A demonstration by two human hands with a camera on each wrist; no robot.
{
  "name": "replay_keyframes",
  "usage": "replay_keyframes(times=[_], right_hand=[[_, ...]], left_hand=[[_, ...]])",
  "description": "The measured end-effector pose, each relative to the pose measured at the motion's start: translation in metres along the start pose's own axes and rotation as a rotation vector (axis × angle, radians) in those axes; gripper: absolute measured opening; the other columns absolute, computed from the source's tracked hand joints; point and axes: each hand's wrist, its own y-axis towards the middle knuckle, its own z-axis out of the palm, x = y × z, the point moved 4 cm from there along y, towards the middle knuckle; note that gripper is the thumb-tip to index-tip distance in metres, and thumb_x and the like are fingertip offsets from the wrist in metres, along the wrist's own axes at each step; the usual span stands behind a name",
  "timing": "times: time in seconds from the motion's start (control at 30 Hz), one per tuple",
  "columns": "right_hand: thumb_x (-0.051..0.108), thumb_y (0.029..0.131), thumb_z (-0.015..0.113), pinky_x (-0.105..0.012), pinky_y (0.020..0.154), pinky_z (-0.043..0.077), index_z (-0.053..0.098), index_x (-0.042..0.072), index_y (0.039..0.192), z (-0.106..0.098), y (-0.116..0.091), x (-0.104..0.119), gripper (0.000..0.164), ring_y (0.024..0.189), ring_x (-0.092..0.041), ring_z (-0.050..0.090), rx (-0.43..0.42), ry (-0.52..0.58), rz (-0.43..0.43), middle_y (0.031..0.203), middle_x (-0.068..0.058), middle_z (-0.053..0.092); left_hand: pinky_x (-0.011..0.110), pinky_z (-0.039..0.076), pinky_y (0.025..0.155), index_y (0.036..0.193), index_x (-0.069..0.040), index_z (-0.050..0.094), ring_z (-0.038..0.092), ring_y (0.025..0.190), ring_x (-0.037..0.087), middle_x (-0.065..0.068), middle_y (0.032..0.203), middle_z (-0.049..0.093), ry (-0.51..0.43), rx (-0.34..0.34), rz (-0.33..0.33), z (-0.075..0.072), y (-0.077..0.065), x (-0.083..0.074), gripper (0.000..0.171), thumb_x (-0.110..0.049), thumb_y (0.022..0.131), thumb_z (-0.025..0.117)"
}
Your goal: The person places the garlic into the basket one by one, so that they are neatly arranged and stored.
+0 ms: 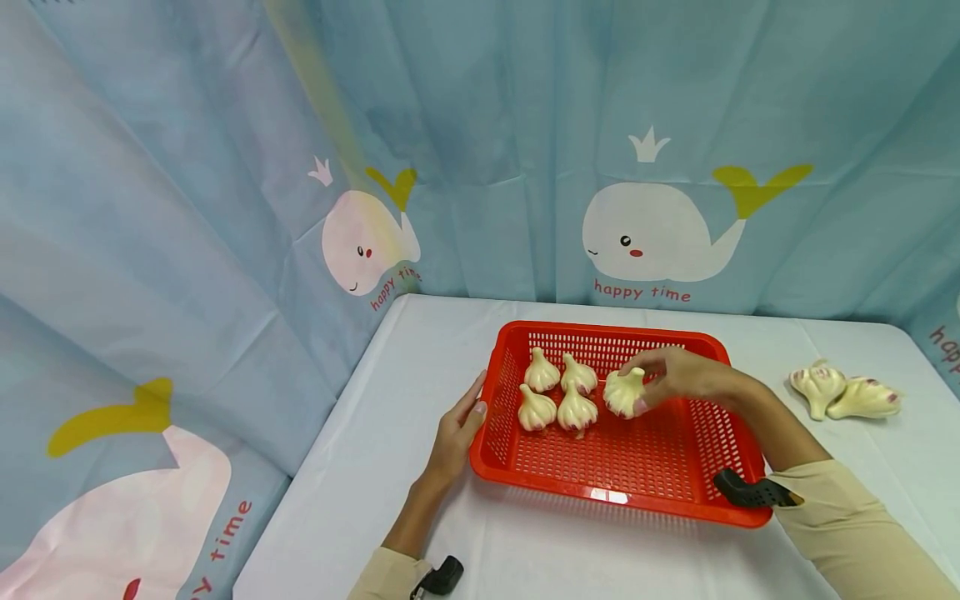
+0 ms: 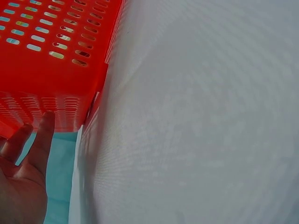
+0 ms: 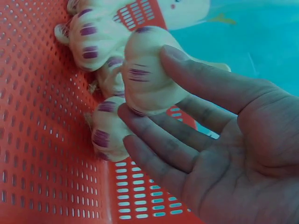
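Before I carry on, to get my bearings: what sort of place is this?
Probably a makeshift tabletop work corner: whale-print curtains hang behind and beside a white-covered table bearing a red perforated basket of garlic bulbs.

The head view is bright, evenly lit and mostly sharp; a soft, faint shadow falls on the bench (image 1: 360, 467) below the red basket (image 1: 540, 486), on the side away from the far edge. A warm yellowish streak tints the curtain (image 1: 480, 100) above the bench's far left corner. The left wrist view is dimmer and greyer, with the left hand (image 2: 23, 184) shaded. The right wrist view looks hazy, its background blurred.
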Motion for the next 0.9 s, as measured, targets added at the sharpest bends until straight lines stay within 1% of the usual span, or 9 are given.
replay_keyframes(times=[0.17, 0.37, 0.4, 0.53, 0.63, 0.7, 0.77, 0.9], right_hand=[[0.026, 0.084, 0.087, -0.059, 0.101, 0.055, 0.069, 0.010, 0.137, 0.002, 0.001, -0.003, 0.059, 0.133, -0.046, 0.052, 0.026, -0.042, 0.000, 0.146, -0.021, 0.058], [0.022, 0.085, 0.087, -0.058, 0.101, 0.056, 0.069, 0.009, 0.136, 0.006, 0.001, -0.004, 0.056, 0.133, -0.045, 0.052, 0.062, -0.035, 0.006, 0.142, -0.017, 0.061], [0.022, 0.084, 0.087, -0.057, 0.100, 0.056, 0.069, 0.009, 0.136, 0.006, 0.001, -0.004, 0.056, 0.132, -0.044, 0.053, 0.064, -0.045, 0.009, 0.141, -0.017, 0.062], [0.021, 0.083, 0.088, -0.054, 0.096, 0.058, 0.068, 0.005, 0.135, 0.007, 0.003, -0.007, 0.058, 0.126, -0.042, 0.056, 0.079, -0.089, 0.010, 0.134, -0.018, 0.064], [0.020, 0.083, 0.089, -0.049, 0.094, 0.059, 0.069, 0.004, 0.133, 0.007, 0.005, -0.010, 0.057, 0.120, -0.037, 0.058, 0.091, -0.098, 0.017, 0.128, -0.016, 0.066], [0.020, 0.083, 0.089, -0.046, 0.092, 0.059, 0.069, 0.004, 0.133, 0.007, 0.006, -0.012, 0.056, 0.118, -0.034, 0.058, 0.101, -0.097, 0.024, 0.125, -0.014, 0.067], [0.020, 0.083, 0.089, -0.046, 0.092, 0.060, 0.067, 0.003, 0.134, 0.008, 0.007, -0.013, 0.058, 0.116, -0.034, 0.060, 0.108, -0.097, 0.041, 0.124, -0.015, 0.068], [0.017, 0.083, 0.089, -0.050, 0.094, 0.061, 0.064, -0.001, 0.138, 0.011, 0.006, -0.012, 0.062, 0.116, -0.035, 0.063, 0.115, -0.098, 0.078, 0.126, -0.019, 0.069]], left_hand=[[0.031, 0.055, 0.105, 0.165, -0.030, 0.041, 0.050, 0.148, 0.021, -0.005, 0.167, 0.042, 0.002, 0.003, -0.008, 0.000, 0.000, -0.001, 0.052, -0.028, 0.113, 0.048], [0.029, 0.054, 0.107, 0.164, -0.029, 0.042, 0.048, 0.149, 0.020, -0.005, 0.167, 0.043, 0.012, -0.004, -0.004, 0.000, -0.001, -0.001, 0.052, -0.028, 0.113, 0.048], [0.030, 0.054, 0.107, 0.165, -0.027, 0.041, 0.049, 0.149, 0.021, -0.003, 0.167, 0.043, 0.014, -0.005, 0.003, 0.000, -0.001, -0.001, 0.052, -0.028, 0.113, 0.048], [0.029, 0.054, 0.107, 0.164, -0.029, 0.042, 0.050, 0.147, 0.020, -0.005, 0.166, 0.044, 0.001, -0.005, -0.004, 0.000, 0.000, 0.001, 0.052, -0.029, 0.113, 0.049], [0.028, 0.054, 0.107, 0.164, -0.031, 0.042, 0.051, 0.146, 0.018, -0.007, 0.166, 0.044, -0.007, -0.004, -0.012, 0.000, 0.000, 0.002, 0.051, -0.029, 0.113, 0.049], [0.028, 0.054, 0.107, 0.164, -0.029, 0.042, 0.052, 0.145, 0.020, -0.006, 0.166, 0.044, -0.008, -0.004, -0.006, 0.000, 0.000, 0.002, 0.051, -0.028, 0.113, 0.049], [0.028, 0.054, 0.106, 0.164, -0.029, 0.042, 0.052, 0.145, 0.021, -0.005, 0.166, 0.044, -0.010, -0.001, -0.003, 0.000, 0.000, 0.002, 0.051, -0.028, 0.113, 0.048], [0.029, 0.057, 0.103, 0.164, -0.029, 0.043, 0.056, 0.141, 0.023, -0.004, 0.166, 0.044, -0.019, -0.002, -0.003, 0.000, 0.000, 0.003, 0.051, -0.028, 0.113, 0.048]])
